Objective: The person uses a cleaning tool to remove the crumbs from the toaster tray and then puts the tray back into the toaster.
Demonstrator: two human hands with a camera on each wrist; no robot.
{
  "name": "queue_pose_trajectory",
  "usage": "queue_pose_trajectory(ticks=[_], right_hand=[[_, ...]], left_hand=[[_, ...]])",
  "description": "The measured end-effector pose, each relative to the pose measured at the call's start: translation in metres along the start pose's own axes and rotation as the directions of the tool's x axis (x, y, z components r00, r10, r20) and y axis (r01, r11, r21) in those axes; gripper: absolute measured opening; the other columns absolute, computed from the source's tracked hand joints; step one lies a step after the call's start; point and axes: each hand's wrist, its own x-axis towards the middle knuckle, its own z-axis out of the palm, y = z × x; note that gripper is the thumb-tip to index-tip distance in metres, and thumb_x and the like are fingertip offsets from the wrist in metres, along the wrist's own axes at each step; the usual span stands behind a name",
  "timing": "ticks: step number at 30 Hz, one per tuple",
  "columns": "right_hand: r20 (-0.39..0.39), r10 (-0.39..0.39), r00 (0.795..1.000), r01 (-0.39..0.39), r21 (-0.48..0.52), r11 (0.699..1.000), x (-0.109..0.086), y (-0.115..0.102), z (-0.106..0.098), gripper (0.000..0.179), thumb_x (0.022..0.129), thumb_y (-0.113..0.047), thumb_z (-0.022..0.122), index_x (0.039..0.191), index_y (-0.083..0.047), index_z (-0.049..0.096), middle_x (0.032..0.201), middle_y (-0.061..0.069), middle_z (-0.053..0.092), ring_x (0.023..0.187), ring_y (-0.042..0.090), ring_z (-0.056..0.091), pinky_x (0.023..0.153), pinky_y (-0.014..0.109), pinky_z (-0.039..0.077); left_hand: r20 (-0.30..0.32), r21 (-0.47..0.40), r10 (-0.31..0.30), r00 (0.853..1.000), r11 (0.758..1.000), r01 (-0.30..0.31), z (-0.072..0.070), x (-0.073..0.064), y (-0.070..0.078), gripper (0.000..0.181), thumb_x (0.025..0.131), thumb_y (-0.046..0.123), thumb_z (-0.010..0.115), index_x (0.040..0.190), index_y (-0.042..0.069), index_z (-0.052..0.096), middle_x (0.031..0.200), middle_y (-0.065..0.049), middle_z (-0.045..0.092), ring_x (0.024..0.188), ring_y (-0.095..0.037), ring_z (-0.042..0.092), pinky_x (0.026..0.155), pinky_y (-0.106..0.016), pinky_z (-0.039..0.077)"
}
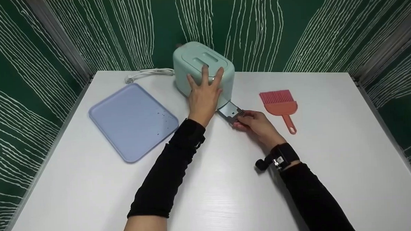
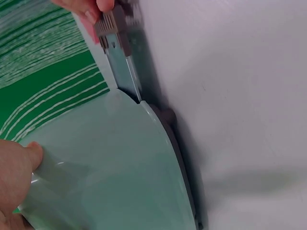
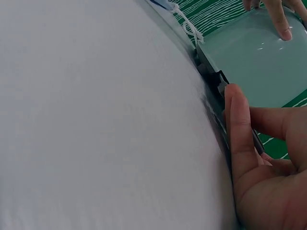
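Observation:
A mint-green toaster [image 1: 203, 60] stands at the back of the white table, its slotted top facing up. My left hand [image 1: 204, 98] rests on its near end with the fingers spread over the top edge. Out of the toaster's lower end juts a metal crumb tray [image 1: 228, 109] with a dark grip [image 2: 112, 26]. My right hand [image 1: 256, 125] pinches that grip between thumb and fingers. In the right wrist view the right hand [image 3: 259, 158] covers much of the crumb tray. How far the tray still reaches inside the toaster is hidden.
A light-blue square tray [image 1: 129, 122] with dark crumbs on its right part lies left of the toaster. To the right lies a red-orange brush and dustpan set [image 1: 280, 107]. A white power cord [image 1: 151, 72] runs behind the blue tray. Green walls border the table.

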Motion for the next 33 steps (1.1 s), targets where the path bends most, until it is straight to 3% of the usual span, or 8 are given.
queue_pose_trajectory(ticks=[5,11,16,22,33], right_hand=[[-0.024,0.013,1.0,-0.014,-0.027,1.0,0.002,0.0,0.005,0.04,0.11,-0.009,0.059,0.139,0.018,0.051,0.088,0.003,0.079,0.081,0.005,0.078,0.08,0.016,0.061],[-0.073,0.005,0.997,-0.017,-0.159,0.987,0.004,0.0,0.012,0.036,0.113,-0.016,0.056,0.126,0.018,0.062,0.078,-0.001,0.077,0.072,0.004,0.076,0.071,0.016,0.061],[-0.093,0.0,0.996,-0.02,-0.221,0.975,0.008,0.0,0.015,0.04,0.114,-0.02,0.053,0.126,0.017,0.062,0.075,-0.003,0.075,0.066,0.003,0.073,0.066,0.017,0.061],[-0.091,0.028,0.995,-0.046,-0.201,0.979,0.012,-0.002,0.019,0.039,0.116,-0.022,0.049,0.125,0.013,0.062,0.074,-0.002,0.073,0.065,0.003,0.072,0.064,0.017,0.06],[-0.063,0.039,0.997,-0.051,-0.201,0.978,0.02,-0.006,0.028,0.036,0.116,-0.017,0.047,0.129,0.014,0.06,0.078,0.0,0.072,0.068,0.006,0.073,0.066,0.019,0.061]], left_hand=[[0.016,0.006,-0.013,1.0,1.0,0.013,-0.001,0.0,0.0,0.061,0.11,0.039,0.059,0.168,0.038,0.036,0.175,-0.019,0.028,0.145,-0.075,0.031,0.087,-0.053,0.066],[0.016,0.003,-0.011,1.0,1.0,0.011,0.0,-0.001,-0.001,0.063,0.11,0.04,0.059,0.168,0.038,0.036,0.176,-0.019,0.027,0.145,-0.076,0.03,0.089,-0.052,0.066],[-0.004,0.009,0.001,1.0,1.0,-0.001,0.001,-0.001,-0.001,0.062,0.11,0.039,0.061,0.167,0.037,0.037,0.174,-0.02,0.029,0.144,-0.076,0.032,0.089,-0.052,0.066],[-0.012,0.026,0.005,1.0,1.0,-0.005,0.003,-0.001,-0.001,0.061,0.11,0.039,0.06,0.167,0.037,0.037,0.174,-0.02,0.03,0.145,-0.075,0.033,0.093,-0.052,0.065],[-0.002,0.037,-0.001,1.0,0.999,0.001,0.003,0.0,-0.001,0.062,0.11,0.041,0.059,0.168,0.039,0.036,0.175,-0.019,0.029,0.145,-0.074,0.034,0.089,-0.049,0.066]])
